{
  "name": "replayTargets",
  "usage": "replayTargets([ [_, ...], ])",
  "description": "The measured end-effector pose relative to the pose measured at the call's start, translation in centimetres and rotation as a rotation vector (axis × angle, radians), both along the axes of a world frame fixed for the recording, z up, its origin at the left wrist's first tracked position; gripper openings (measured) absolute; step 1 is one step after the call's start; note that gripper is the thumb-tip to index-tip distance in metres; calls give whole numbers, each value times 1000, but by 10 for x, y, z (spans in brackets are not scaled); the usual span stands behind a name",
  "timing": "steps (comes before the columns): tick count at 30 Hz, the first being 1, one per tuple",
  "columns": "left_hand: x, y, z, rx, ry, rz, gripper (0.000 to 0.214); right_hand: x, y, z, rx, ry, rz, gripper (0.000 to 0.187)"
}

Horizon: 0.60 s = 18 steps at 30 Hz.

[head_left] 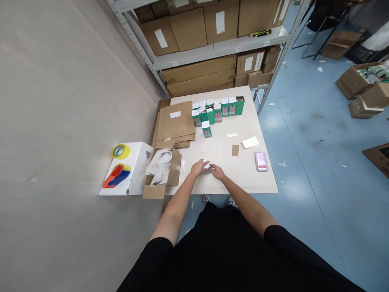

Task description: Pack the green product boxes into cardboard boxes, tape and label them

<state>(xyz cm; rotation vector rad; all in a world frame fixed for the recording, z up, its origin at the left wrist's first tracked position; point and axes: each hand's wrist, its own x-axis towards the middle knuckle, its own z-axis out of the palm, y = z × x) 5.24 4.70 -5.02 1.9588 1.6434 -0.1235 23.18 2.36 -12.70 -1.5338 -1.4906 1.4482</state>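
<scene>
Near the front edge of the table, my left hand (199, 167) is closed around a small white-topped box (206, 165). My right hand (216, 172) meets the box from the right, its fingers pinched together at a small dark edge or item too tiny to make out. Farther back stands a single green-and-white box (206, 129) with a pink front window. Behind it, several similar boxes (225, 107) are grouped upright, and the rightmost green box (240, 105) has an open top.
Left of my hands are flattened cardboard (178, 121) and an open carton (174, 166) with white paper. Yellow tape (120, 151) and a red-and-blue tape dispenser (117, 175) lie beyond. Rightward are a brown card piece (235, 150), white paper stack (250, 142) and blurred phone-like item (261, 161). Loaded shelving (225, 50) stands behind.
</scene>
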Motion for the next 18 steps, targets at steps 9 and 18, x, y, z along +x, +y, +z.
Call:
replayTargets([
  [9, 4, -31, -41, 74, -552, 507, 86, -8, 15, -1, -103, -41, -102, 16],
  [18, 23, -40, -69, 7, -819, 864, 81, -8, 22, -18, -26, -37, -71, 21],
])
